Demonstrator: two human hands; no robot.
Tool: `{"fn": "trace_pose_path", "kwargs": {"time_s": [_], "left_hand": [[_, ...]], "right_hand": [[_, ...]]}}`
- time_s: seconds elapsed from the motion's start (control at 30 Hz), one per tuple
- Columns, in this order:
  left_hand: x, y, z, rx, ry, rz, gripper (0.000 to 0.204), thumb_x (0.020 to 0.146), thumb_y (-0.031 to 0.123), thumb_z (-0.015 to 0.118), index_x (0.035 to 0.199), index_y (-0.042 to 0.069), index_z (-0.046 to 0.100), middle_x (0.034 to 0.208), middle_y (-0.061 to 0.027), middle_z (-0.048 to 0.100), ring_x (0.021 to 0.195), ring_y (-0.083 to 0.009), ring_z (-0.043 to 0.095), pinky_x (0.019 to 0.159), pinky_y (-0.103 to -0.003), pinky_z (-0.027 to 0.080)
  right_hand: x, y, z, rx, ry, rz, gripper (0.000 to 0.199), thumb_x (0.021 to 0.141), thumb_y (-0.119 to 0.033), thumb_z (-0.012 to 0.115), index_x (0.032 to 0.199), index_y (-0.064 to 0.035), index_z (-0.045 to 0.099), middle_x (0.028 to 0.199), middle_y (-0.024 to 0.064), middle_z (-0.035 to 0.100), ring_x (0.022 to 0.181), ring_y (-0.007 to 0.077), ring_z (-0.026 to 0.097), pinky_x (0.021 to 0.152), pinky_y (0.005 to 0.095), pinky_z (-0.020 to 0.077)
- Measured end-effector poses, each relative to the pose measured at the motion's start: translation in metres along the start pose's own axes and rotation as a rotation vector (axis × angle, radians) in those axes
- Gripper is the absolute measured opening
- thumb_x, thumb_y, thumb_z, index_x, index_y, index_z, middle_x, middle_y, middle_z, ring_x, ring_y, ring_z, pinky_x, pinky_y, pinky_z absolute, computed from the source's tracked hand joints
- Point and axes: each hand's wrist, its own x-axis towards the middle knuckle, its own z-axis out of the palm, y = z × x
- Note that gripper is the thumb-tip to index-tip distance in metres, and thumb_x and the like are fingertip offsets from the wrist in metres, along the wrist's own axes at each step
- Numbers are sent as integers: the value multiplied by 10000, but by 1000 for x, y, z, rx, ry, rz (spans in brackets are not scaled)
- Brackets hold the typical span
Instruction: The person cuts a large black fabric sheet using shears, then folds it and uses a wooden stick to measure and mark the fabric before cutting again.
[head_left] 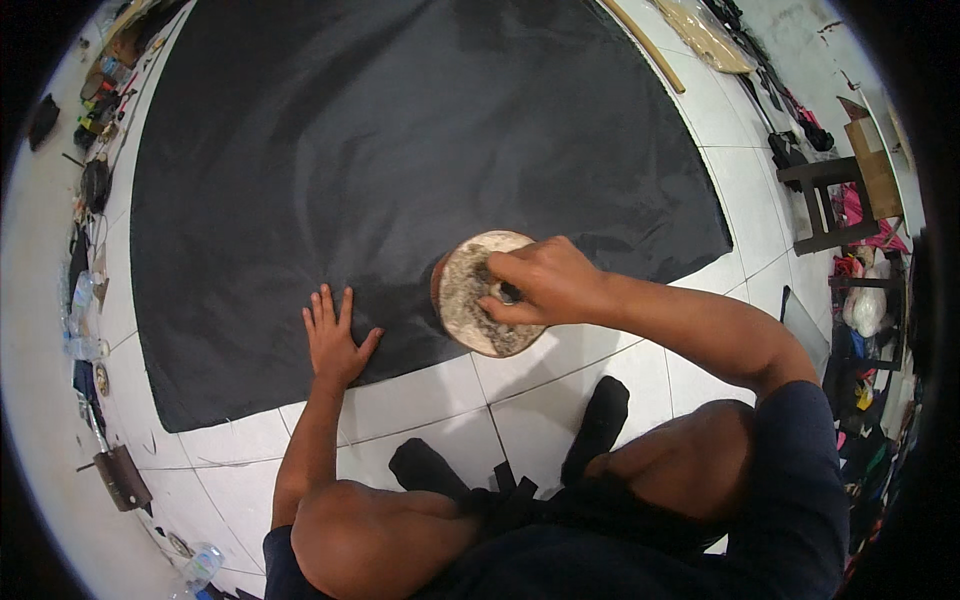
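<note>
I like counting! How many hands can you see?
2. The left hand lies flat on the black cloth; the right hand grips the round disc.

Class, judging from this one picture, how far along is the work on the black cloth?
Done: the black cloth lies spread flat on the tiled floor. In hand: the left hand presses the cloth's near edge; the right hand grips something small on a round disc at that edge. Left: no marks or cuts show anywhere yet.
</note>
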Motion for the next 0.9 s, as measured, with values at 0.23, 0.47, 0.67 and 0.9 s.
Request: {"fn": "trace_pose_path", "kwargs": {"time_s": [0.23, 0.47, 0.67, 0.9], "left_hand": [[3, 6, 0, -4, -18, -2, 969, 767, 603, 696, 1525, 134, 317, 1591, -242, 172, 1472, -434, 145, 1183, -562, 106], [4, 8, -2, 9, -86, -23, 1020, 751, 587, 713, 1542, 125, 266, 1607, -235, 113, 1485, -430, 88, 1187, -564, 67], [1, -2, 13, 47, -81, 38, 1017, 802, 670, 585, 1551, 86, 220, 1615, -227, 86, 1489, -425, 64, 1183, -574, 51], [-1, -16, 19, 86, -44, 44, 983, 834, 680, 505, 1548, 67, 220, 1614, -226, 99, 1490, -426, 66, 1175, -591, 49]], "right_hand": [[30, 5, 29, -27, -90, 37, 367, 834, -392, 668, 888, -36, 598, 614, 155, 627, 534, 303, 641, 485, 412, 509], [32, 27, 27, 190, 79, 227, 499, 864, -501, 642, 1061, -43, 628, 664, 139, 646, 613, 314, 660, 541, 419, 518], [-26, 117, 78, 27, 210, 308, 622, 925, -538, 542, 1360, -94, 535, 1350, 213, 497, 1297, 370, 442, 1074, 545, 314], [-138, 208, 79, -319, 109, 818, 727, 926, -636, 447, 1507, -207, 363, 1592, 186, 219, 1481, 399, 155, 1161, 623, 59]]}}
